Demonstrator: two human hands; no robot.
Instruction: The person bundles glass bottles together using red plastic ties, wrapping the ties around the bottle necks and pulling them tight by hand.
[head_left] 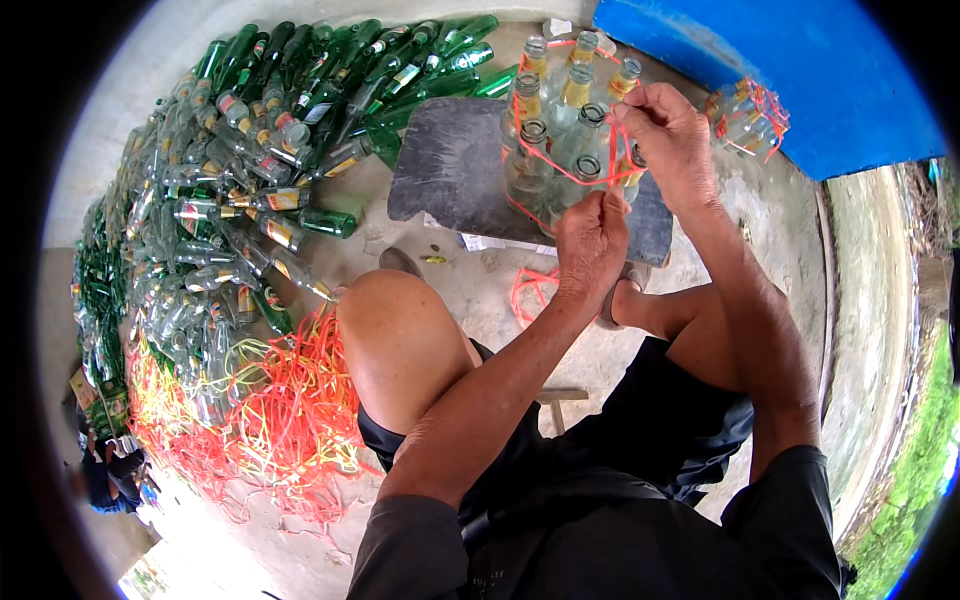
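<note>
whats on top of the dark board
Clear glass bottles stand on the dark board, with red strap around them; the left hand and right hand hide parts of those at the right. The bottles cover the board's surface beneath them.

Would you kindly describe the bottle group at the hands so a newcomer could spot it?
Find the large blue panel at upper right, then the dark board to its lower left. There the group of clear bottles stands upright, the left hand and right hand gripping its red strap. Unlike the jumbled heap and strapped bundle, it sits on the board.
</note>
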